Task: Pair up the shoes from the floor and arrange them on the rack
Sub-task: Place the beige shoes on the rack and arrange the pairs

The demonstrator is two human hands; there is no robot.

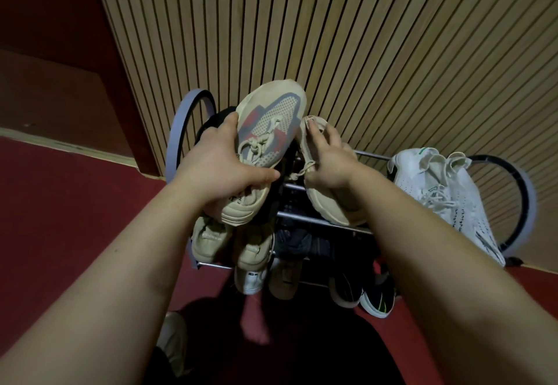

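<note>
The person stands over the rack [320,187], each hand clamped on one beige sneaker of a pair: the left hand [222,167] grips the left sneaker [265,131] by its side, the right hand [329,161] holds the right sneaker [329,203], both above the top rails. White sneakers [447,200] already sit at the rack's right end, and lower tiers hold more pairs, so the job looks well advanced. One pale shoe [175,342] remains on the floor. The top tier's middle and left end seem open, with the slatted wall [362,37] close behind.

Beige sneaker [265,140], grey-red patches
</note>
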